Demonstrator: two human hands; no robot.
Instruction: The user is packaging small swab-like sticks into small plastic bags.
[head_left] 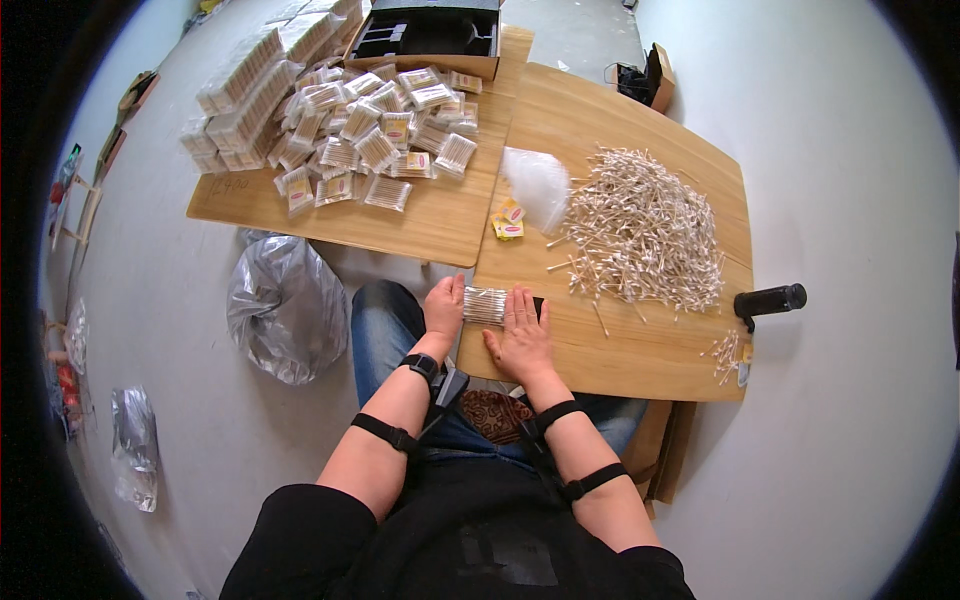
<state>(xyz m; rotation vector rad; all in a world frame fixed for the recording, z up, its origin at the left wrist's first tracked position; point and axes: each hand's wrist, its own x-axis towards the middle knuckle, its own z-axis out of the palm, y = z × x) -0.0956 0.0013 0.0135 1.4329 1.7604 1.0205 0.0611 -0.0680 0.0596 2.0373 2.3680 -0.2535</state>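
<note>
A clear pack of cotton swabs (484, 305) lies flat at the near left edge of the right-hand table. My left hand (443, 306) is closed at the pack's left end, its fingers pressed together upright. Stretched out flat, my right hand (522, 338) presses on the pack's right end, thumb apart from the fingers. A black flat object (541, 309) shows partly from under the right fingers; its kind is hidden. Beyond my hands lie small yellow-and-white cards (508, 220) and clear plastic bags (537, 188).
Loose cotton swabs (645, 230) form a big heap at right, with a few more (724, 357) near a black cylinder (770, 301) at the edge. Filled packs (375, 130), stacked bundles (240, 100) and a black-lined box (425, 35) cover the left table. A grey bag (287, 310) stands below.
</note>
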